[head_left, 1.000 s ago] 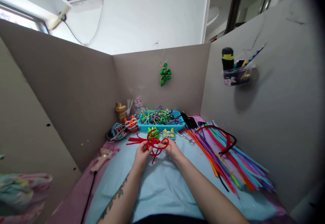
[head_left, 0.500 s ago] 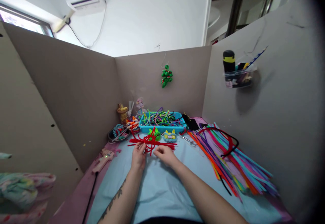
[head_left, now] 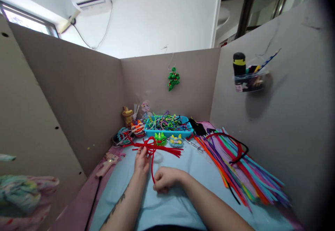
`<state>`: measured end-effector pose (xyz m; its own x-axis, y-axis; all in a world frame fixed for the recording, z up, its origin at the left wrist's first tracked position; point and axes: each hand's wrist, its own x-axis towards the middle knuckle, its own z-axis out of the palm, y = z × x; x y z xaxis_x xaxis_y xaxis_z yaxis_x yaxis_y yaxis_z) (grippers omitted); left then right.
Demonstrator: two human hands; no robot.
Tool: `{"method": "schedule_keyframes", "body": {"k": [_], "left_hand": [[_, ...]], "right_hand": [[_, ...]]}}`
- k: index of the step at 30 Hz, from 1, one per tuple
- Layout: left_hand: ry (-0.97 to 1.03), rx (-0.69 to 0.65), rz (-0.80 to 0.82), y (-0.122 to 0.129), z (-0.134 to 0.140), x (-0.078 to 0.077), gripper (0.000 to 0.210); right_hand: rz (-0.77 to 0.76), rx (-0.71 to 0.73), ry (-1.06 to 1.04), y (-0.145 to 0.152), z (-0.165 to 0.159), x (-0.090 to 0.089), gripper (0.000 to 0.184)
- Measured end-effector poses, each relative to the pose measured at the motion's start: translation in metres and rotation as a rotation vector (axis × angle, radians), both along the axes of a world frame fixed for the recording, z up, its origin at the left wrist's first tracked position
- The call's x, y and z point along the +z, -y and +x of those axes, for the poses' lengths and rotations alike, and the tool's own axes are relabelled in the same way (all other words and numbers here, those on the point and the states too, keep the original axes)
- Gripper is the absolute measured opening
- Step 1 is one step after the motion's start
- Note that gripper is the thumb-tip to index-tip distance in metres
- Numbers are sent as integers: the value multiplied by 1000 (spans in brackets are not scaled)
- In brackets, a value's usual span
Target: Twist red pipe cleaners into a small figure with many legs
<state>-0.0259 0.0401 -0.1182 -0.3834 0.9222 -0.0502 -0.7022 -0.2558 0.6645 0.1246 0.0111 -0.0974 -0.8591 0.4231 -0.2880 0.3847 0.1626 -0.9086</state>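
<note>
A bundle of red pipe cleaners (head_left: pixel 170 149) lies roughly crosswise above the blue-covered table, with loops bunched at its middle. My left hand (head_left: pixel 142 159) pinches the bundle near those loops. Lower and to the right, my right hand (head_left: pixel 166 180) is closed on the end of one red strand, which runs taut down from the loops. Just behind the bundle sit a green pipe-cleaner animal figure (head_left: pixel 160 139) and a light blue and yellow one (head_left: pixel 176 141).
Behind them stands a blue tray (head_left: pixel 167 133) of tangled pipe cleaners. Scissors (head_left: pixel 195 145) lie right of the figures, beside a fan of coloured pipe cleaners (head_left: pixel 235 168). A pink glue gun (head_left: pixel 106 166) with a black cord is at left. Grey panels enclose three sides.
My right hand has moved down toward me, drawing one red strand out straight from the loops. My left hand stays on the bundle, whose loops have shifted slightly left.
</note>
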Motion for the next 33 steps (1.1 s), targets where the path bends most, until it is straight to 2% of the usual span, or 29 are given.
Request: {"method": "schedule_keyframes", "body": {"k": [4, 7, 9, 10, 11, 12, 14, 15, 17, 19, 22, 28, 33], "left_hand": [[38, 35, -60, -5, -6, -5, 24], [38, 65, -64, -8, -8, -7, 22], [54, 69, -55, -9, -7, -6, 23], [66, 60, -51, -9, -6, -5, 25], [74, 44, -49, -8, -4, -4, 26], [72, 17, -47, -6, -2, -2, 28], [15, -48, -46, 0, 4, 2, 31], [-43, -99, -56, 3, 7, 4, 34], [-162, -162, -67, 8, 14, 7, 38], [-246, -185, -49, 11, 18, 7, 39], [-313, -200, -14, 12, 22, 5, 40], [-397, -222, 28, 13, 25, 5, 38], [-410, -214, 50, 13, 24, 3, 35]], "right_hand": [[-94, 274, 36, 11, 9, 19, 20], [-185, 352, 12, 9, 19, 29, 29], [-223, 339, -15, 4, 25, 30, 34], [-209, 277, -52, 0, 27, 29, 36], [-160, 147, -134, -4, 28, 27, 37], [-59, -72, -277, -8, 27, 24, 39], [225, -524, -489, -16, 24, 18, 37], [412, -692, -534, -19, 22, 14, 32], [781, -835, -558, -23, 17, 9, 21], [1038, -840, -529, -25, 14, 5, 16], [1187, -829, -464, -26, 11, 1, 18], [1266, -829, -466, -29, 9, -6, 16], [1245, -836, -497, -29, 7, -9, 18]]}}
